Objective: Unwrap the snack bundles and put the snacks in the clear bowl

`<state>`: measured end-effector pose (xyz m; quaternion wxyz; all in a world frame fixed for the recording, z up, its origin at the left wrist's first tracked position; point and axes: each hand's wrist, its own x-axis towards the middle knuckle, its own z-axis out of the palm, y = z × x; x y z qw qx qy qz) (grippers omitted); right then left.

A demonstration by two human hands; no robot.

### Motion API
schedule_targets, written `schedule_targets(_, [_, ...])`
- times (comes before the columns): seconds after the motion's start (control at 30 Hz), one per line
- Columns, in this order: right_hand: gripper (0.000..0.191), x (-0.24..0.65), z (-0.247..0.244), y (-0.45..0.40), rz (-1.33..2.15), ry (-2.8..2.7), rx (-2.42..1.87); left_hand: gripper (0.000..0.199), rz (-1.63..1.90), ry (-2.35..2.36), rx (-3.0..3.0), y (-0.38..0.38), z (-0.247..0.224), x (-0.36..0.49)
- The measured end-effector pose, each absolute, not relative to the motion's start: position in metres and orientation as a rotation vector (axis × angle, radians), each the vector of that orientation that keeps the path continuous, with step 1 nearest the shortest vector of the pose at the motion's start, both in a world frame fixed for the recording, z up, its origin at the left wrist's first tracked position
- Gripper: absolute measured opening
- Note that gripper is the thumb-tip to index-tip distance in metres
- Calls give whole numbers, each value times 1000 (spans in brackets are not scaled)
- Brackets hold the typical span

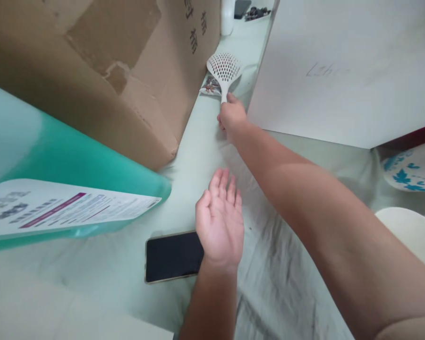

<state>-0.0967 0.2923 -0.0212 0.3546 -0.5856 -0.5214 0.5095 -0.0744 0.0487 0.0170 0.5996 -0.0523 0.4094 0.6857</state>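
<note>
My right hand [231, 115] reaches far forward with its fingers wrapped round the handle of a white skimmer [225, 68]. The skimmer's round, hole-filled head points away from me, above a small clear packet [211, 88] with reddish contents. My left hand [221, 222] is palm up and holds nothing, its fingers stretched out. A phone [173, 256] with a dark screen lies on the pale green cloth beside my left hand, which hides its right end.
A large cardboard box [156, 85] and a bottle of green liquid [92, 165] stand on the left. A white panel or box [340, 71] rises at the right. Near the right edge are a leaf-patterned container [411, 170] and a white round container [407, 231]. A white bottle [227, 19] stands far back.
</note>
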Motion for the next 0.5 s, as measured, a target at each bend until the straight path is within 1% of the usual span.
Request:
schedule_targets(0.07, [66, -91, -12, 275, 1438, -1211, -1576, 53, 1593, 943, -104, 46, 19, -74])
schedule_targets(0.17, [70, -80, -7, 249, 1462, -1181, -1602, 54, 1599, 911, -66, 41, 22, -72])
schedule_targets(0.5, [61, -44, -9, 157, 1395, -1348, -1708, 51, 1666, 875, -24, 22, 27, -75])
